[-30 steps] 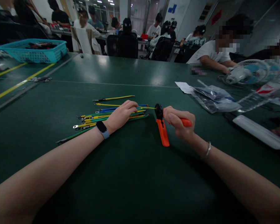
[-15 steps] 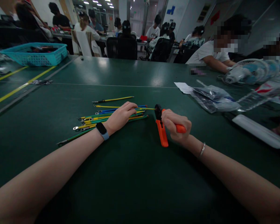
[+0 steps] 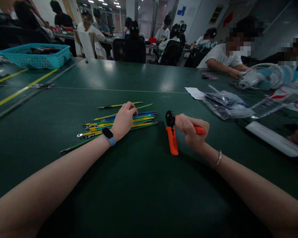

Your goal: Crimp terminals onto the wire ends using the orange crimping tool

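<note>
My left hand (image 3: 124, 121), wearing a watch, is over a bundle of wires (image 3: 144, 125) on the table. Its fingers are closed around a yellow-green wire (image 3: 147, 106) that slants up to the right; the grip itself is partly hidden. Yellow, green and blue wires lie under the hand, several with metal ring terminals at their left ends. My right hand (image 3: 195, 130) grips one orange handle of a crimping tool (image 3: 172, 140). The tool's handles are spread apart, its black head points away from me, and no wire shows in it.
A single yellow wire (image 3: 121, 105) lies beyond the bundle. At the back left stands a turquoise basket (image 3: 37, 61) with things in it. Plastic bags (image 3: 225, 104), a long white object (image 3: 273, 138) and a fan (image 3: 265, 77) lie to the right. A co-worker (image 3: 221, 58) sits across the table.
The wire in my left hand has come out of the tool's head, moved left and tilted upward at its right end. My right hand's handle has swung outward, opening the tool wider.
</note>
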The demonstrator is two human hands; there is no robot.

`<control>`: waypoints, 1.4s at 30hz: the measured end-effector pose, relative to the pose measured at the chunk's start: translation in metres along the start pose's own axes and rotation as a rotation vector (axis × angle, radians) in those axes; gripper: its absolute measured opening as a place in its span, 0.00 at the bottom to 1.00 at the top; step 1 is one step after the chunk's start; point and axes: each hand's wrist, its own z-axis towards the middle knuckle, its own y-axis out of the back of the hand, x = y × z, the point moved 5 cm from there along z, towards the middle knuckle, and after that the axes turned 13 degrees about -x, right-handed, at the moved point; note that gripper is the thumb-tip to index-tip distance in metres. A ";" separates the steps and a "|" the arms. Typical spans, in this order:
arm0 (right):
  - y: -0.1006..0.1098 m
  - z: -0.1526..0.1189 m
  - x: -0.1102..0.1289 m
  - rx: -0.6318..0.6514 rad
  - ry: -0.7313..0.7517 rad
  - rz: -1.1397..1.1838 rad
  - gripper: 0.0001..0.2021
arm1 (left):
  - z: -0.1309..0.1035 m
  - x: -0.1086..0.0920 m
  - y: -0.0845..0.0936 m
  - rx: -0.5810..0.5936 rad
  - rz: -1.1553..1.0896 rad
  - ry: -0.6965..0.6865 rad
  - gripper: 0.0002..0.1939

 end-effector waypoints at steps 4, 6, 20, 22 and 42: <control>0.000 0.000 0.000 -0.014 -0.001 0.002 0.21 | 0.000 0.011 -0.005 0.105 -0.032 0.174 0.18; 0.000 -0.001 -0.002 -0.016 -0.007 -0.011 0.20 | 0.001 0.012 -0.006 0.149 -0.041 0.218 0.18; -0.001 0.000 0.000 -0.044 -0.008 0.025 0.21 | 0.001 0.012 -0.002 0.128 0.216 0.258 0.17; 0.000 0.000 -0.001 -0.052 -0.013 0.011 0.21 | -0.001 0.013 -0.003 0.110 0.277 0.231 0.21; 0.002 -0.002 -0.003 -0.061 -0.034 0.010 0.22 | -0.001 0.024 -0.012 0.276 0.256 0.207 0.30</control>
